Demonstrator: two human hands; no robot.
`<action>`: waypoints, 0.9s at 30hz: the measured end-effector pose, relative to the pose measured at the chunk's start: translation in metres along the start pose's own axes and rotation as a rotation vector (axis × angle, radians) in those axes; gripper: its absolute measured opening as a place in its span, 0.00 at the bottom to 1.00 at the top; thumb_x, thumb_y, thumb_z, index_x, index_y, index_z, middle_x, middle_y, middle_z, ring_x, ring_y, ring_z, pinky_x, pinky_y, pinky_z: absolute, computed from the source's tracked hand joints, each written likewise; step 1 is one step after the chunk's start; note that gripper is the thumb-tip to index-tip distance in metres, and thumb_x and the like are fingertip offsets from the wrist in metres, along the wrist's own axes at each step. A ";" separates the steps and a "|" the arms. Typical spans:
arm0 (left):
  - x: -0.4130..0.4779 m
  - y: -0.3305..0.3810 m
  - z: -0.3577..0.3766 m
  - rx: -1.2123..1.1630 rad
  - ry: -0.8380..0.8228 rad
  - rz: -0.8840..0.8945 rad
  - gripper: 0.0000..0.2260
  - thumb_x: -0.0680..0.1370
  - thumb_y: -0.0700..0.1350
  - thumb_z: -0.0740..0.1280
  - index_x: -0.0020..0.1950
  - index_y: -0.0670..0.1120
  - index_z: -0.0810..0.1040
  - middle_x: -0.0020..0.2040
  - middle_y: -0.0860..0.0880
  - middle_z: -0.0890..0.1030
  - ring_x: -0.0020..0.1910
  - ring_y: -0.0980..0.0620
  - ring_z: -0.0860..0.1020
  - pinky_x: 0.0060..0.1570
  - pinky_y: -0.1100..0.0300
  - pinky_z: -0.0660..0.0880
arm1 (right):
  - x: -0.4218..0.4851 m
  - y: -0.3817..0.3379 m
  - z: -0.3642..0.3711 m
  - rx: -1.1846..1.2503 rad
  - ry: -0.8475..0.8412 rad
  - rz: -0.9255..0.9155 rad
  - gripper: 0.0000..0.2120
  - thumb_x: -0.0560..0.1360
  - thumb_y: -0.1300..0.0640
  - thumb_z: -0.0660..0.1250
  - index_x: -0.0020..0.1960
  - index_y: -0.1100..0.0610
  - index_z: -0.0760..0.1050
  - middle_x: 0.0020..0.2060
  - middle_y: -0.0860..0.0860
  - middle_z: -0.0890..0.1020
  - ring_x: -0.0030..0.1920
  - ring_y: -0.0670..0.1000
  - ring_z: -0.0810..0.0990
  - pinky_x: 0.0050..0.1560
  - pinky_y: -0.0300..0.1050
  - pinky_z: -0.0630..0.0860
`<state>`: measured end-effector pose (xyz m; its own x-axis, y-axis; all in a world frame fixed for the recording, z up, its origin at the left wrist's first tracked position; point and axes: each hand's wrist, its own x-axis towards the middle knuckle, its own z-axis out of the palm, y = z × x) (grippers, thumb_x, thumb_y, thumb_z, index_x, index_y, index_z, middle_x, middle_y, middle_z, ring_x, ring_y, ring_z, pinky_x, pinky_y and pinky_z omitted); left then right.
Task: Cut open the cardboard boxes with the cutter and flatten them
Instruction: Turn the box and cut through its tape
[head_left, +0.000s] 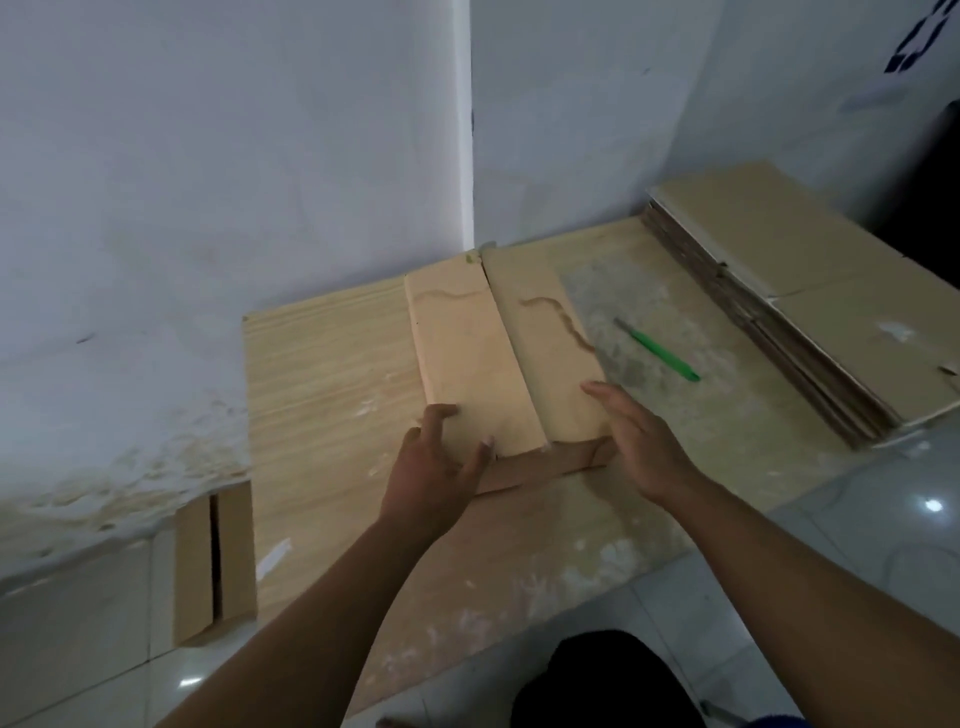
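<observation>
In the corner where two pale walls (234, 182) meet, we see a wide wooden board (322, 374) lying on the tiled floor (857, 545). It has bare room along its left side and across its near edge. On its right end sits a thick stack of flattened boxes (779, 291), its layered edge facing the middle. The cardboard box (457, 353) we are working on lies at the board's centre, reaching back to the corner. Its two long flaps lie side by side with a narrow seam between, and a darker end flap is folded out at the near side. A smaller box (215, 561) stands off the board's left edge, slit open along its top.

Both forearms reach forward. Our left hand (441, 457) rests flat on the near end of the left flap, fingers spread, gripping nothing. Our right hand (634, 436) lies with straight fingers on the right flap's near corner, also holding nothing. The green cutter (665, 353) lies on the board between box and stack, just beyond the right hand and apart from it.
</observation>
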<state>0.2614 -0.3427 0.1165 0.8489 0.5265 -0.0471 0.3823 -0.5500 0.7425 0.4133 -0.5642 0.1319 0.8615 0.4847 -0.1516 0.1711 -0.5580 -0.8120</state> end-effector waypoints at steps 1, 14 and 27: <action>0.009 0.006 0.004 0.020 0.022 -0.018 0.24 0.77 0.64 0.68 0.67 0.55 0.66 0.50 0.42 0.80 0.40 0.48 0.79 0.41 0.56 0.71 | 0.010 0.002 -0.005 -0.018 0.031 0.031 0.18 0.80 0.57 0.54 0.65 0.45 0.73 0.54 0.50 0.81 0.55 0.52 0.79 0.53 0.42 0.72; 0.039 0.087 0.089 0.202 0.091 -0.431 0.39 0.77 0.71 0.60 0.82 0.58 0.49 0.69 0.38 0.64 0.57 0.32 0.79 0.59 0.44 0.77 | 0.109 0.046 -0.050 0.436 -0.119 0.340 0.29 0.80 0.38 0.59 0.74 0.53 0.69 0.65 0.43 0.72 0.67 0.48 0.71 0.70 0.44 0.64; 0.048 0.138 0.098 -0.078 0.189 -0.627 0.43 0.73 0.77 0.60 0.78 0.52 0.56 0.64 0.43 0.63 0.70 0.34 0.66 0.71 0.42 0.65 | 0.123 0.006 -0.115 0.373 -0.398 -0.007 0.32 0.66 0.27 0.69 0.66 0.37 0.71 0.63 0.49 0.80 0.59 0.49 0.82 0.60 0.50 0.79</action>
<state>0.3905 -0.4572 0.1508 0.3926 0.8406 -0.3731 0.7497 -0.0575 0.6593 0.5757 -0.5853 0.1730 0.6012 0.7455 -0.2878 -0.0674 -0.3116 -0.9478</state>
